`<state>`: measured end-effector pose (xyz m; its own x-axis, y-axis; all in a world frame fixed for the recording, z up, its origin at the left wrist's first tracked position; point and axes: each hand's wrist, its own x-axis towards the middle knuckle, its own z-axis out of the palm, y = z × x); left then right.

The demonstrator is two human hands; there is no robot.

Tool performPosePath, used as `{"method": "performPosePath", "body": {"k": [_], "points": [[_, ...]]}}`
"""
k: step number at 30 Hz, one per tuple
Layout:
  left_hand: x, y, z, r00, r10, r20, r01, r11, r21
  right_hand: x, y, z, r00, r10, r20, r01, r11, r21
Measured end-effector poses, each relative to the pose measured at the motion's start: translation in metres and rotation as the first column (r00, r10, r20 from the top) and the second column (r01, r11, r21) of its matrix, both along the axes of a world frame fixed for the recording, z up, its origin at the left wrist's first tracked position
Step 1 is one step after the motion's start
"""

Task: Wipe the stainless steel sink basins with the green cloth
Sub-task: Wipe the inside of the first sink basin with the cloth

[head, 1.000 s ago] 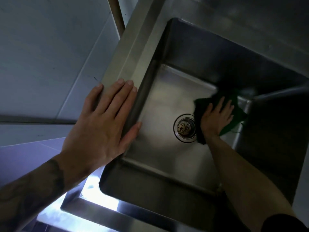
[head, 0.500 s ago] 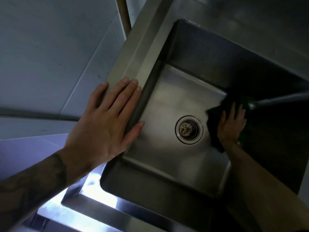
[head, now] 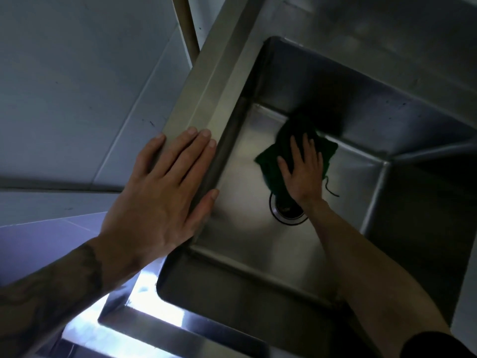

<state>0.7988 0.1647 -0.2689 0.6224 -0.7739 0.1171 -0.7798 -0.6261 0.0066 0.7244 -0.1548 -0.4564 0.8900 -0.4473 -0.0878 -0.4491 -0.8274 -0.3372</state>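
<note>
The right hand (head: pixel 304 174) has slid the green cloth (head: pixel 273 157) leftward, from beside the drain (head: pixel 286 215) to partly over it.

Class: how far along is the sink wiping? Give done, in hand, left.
Done: cannot tell; no wiped patch stands out. In hand: the right hand presses the dark green cloth flat on the stainless steel sink basin floor by the round drain; left hand braces on the rim. Left: probably walls, corners.

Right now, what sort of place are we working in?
Probably a commercial kitchen or scullery: a deep stainless steel sink basin with a drain, a steel rim around it, and a tiled wall beside it.
</note>
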Motion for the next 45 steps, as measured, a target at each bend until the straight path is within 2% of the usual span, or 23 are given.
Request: {"method": "performPosePath", "body": {"k": [2,5,8,10,12,14,16,19,24,26,29,32,34,38,40,43,45], "points": [[0.001,0.0,0.002,1.0,0.007,-0.016,-0.007,1.0,-0.01,0.003,0.004,0.0,0.983,-0.184,-0.007,0.184,0.983,-0.013],[0.001,0.0,0.004,0.999,0.037,-0.036,-0.036,0.999,0.011,0.034,0.038,0.001,0.898,-0.438,-0.032,0.439,0.898,0.039],[0.0,0.0,0.006,0.997,0.051,-0.057,-0.051,0.999,0.014,0.06,0.064,0.01,0.904,-0.428,-0.027,0.428,0.896,0.117],[-0.001,-0.001,0.006,0.996,0.055,-0.069,-0.054,0.998,0.012,0.079,0.084,0.017,0.912,-0.408,0.043,0.384,0.886,0.259],[-0.002,-0.002,0.006,0.996,0.054,-0.074,-0.053,0.998,0.019,0.104,0.11,0.029,0.861,-0.481,0.164,0.34,0.785,0.518],[-0.002,-0.003,0.006,0.996,0.05,-0.08,-0.048,0.999,0.024,0.126,0.129,0.044,0.775,-0.61,0.167,0.313,0.599,0.737],[-0.002,-0.003,0.008,0.995,0.051,-0.088,-0.049,0.998,0.032,0.135,0.136,0.056,0.72,-0.689,0.081,0.349,0.461,0.816],[-0.002,-0.003,0.01,0.994,0.051,-0.093,-0.047,0.998,0.051,0.134,0.132,0.077,0.697,-0.713,0.073,0.297,0.38,0.876],[-0.001,-0.002,0.011,0.993,0.039,-0.111,-0.032,0.997,0.069,0.122,0.127,0.102,0.744,-0.628,0.23,0.054,0.399,0.915],[0.0,-0.001,0.009,0.993,0.037,-0.113,-0.028,0.997,0.077,0.121,0.124,0.095,0.765,-0.6,0.232,0.076,0.443,0.894],[0.0,-0.001,0.009,0.993,0.034,-0.114,-0.025,0.997,0.077,0.134,0.121,0.089,0.76,-0.622,0.189,0.203,0.503,0.84],[0.0,-0.002,0.011,0.993,0.025,-0.112,-0.017,0.997,0.075,0.148,0.122,0.093,0.712,-0.694,0.104,0.315,0.449,0.836],[0.0,-0.002,0.012,0.994,0.028,-0.109,-0.02,0.997,0.079,0.144,0.125,0.104,0.679,-0.715,0.166,0.291,0.469,0.834],[0.0,-0.002,0.013,0.994,0.022,-0.106,-0.012,0.995,0.098,0.135,0.138,0.116,0.61,-0.701,0.369,0.165,0.568,0.806],[-0.001,-0.002,0.013,0.994,0.024,-0.106,-0.013,0.994,0.106,0.14,0.137,0.108,0.623,-0.714,0.32,0.235,0.561,0.794],[-0.001,-0.002,0.013,0.994,0.028,-0.102,-0.016,0.994,0.112,0.148,0.128,0.086,0.718,-0.695,0.036,0.409,0.464,0.785],[-0.001,-0.003,0.014,0.995,0.026,-0.101,-0.015,0.994,0.108,0.147,0.126,0.082,0.738,-0.672,-0.061,0.466,0.443,0.766]]}}
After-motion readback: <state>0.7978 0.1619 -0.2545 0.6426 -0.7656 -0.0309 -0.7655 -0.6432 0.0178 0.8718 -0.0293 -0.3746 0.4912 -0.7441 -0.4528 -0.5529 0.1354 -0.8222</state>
